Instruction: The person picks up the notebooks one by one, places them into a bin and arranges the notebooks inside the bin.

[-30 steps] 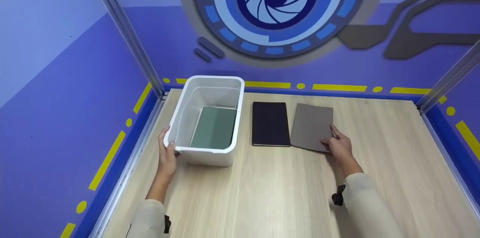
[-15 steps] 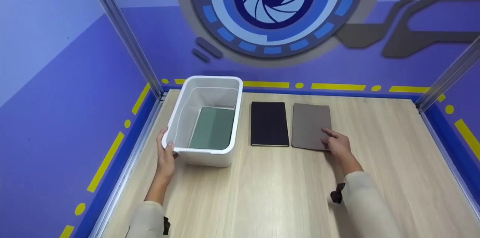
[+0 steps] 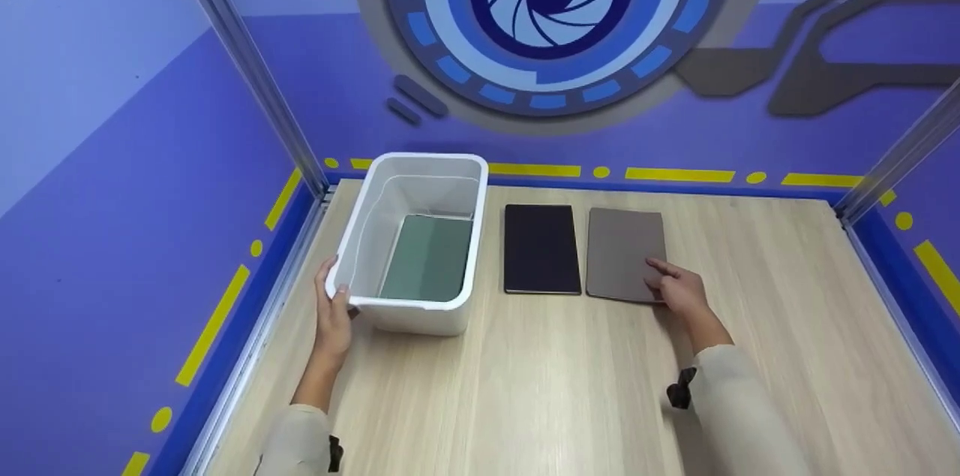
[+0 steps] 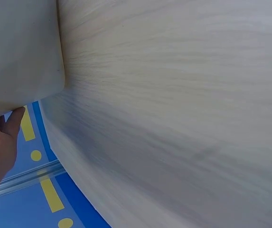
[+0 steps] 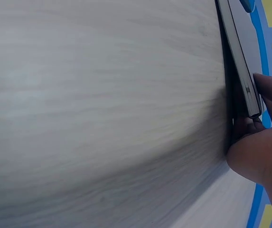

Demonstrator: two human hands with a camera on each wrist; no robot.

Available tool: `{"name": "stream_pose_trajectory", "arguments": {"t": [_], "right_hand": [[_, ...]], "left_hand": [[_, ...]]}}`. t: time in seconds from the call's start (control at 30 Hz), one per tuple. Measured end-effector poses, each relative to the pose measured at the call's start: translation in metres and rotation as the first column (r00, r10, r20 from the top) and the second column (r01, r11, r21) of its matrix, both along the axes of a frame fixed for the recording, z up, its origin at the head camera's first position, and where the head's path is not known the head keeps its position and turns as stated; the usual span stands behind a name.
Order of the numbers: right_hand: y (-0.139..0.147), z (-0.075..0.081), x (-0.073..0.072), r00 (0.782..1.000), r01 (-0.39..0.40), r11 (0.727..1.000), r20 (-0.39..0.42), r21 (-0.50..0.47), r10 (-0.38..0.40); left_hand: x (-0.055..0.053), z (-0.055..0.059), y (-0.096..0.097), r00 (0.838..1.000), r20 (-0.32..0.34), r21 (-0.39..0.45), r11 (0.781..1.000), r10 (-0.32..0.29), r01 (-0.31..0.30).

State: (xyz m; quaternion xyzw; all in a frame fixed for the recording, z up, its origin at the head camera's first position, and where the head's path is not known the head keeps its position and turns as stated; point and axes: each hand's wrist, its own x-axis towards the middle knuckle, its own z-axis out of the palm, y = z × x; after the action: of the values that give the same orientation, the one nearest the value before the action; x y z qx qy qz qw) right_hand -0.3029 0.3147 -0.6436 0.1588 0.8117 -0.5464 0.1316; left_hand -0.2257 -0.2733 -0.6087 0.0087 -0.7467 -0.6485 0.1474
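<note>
My left hand (image 3: 333, 318) grips the near left corner of a white plastic bin (image 3: 420, 317), its thumb over the rim. In the left wrist view the fingers (image 4: 13, 124) meet the bin's wall (image 4: 22, 57). Inside the bin lies a green notebook (image 3: 429, 258). My right hand (image 3: 681, 290) holds the near right corner of a grey-brown notebook (image 3: 621, 251), with one finger on its cover. The right wrist view shows the notebook's page edge (image 5: 242, 66) slightly off the table, with fingertips (image 5: 249, 124) below it.
A black notebook (image 3: 541, 249) lies flat between the bin and the grey-brown notebook. All rest on a light wooden table (image 3: 555, 386). Blue printed walls (image 3: 525, 146) and metal corner posts (image 3: 255, 70) enclose the back and sides.
The grey-brown notebook has gone from tilted to flatter and straighter, with a small gap from the black one. My right finger has moved from its side edge onto the cover. The left hand stays put.
</note>
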Motion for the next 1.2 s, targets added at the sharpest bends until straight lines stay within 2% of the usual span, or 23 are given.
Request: {"name": "stream_pose_trajectory", "arguments": {"t": [0.33, 0.63, 0.8, 1.2], "right_hand": [[0.0012, -0.0003, 0.0048, 1.000, -0.005, 1.000, 0.000, -0.005, 0.005], [0.0035, 0.0001, 0.0028, 1.000, 0.004, 0.999, 0.027, -0.044, -0.003], [0.0013, 0.0018, 0.0017, 1.000, 0.012, 1.000, 0.012, -0.022, -0.012], [0.0003, 0.0041, 0.0005, 1.000, 0.012, 0.999, 0.028, -0.043, -0.011]], "left_hand": [[-0.0009, 0.0012, 0.0019, 1.000, 0.018, -0.012, 1.000, 0.022, -0.021], [-0.0021, 0.0013, 0.0046, 0.999, -0.031, 0.012, 1.000, 0.023, -0.023], [-0.0020, 0.0001, 0.0029, 0.999, -0.047, 0.005, 1.000, 0.026, -0.025], [-0.0011, -0.0004, 0.0008, 1.000, -0.016, 0.010, 1.000, 0.016, -0.016]]}}
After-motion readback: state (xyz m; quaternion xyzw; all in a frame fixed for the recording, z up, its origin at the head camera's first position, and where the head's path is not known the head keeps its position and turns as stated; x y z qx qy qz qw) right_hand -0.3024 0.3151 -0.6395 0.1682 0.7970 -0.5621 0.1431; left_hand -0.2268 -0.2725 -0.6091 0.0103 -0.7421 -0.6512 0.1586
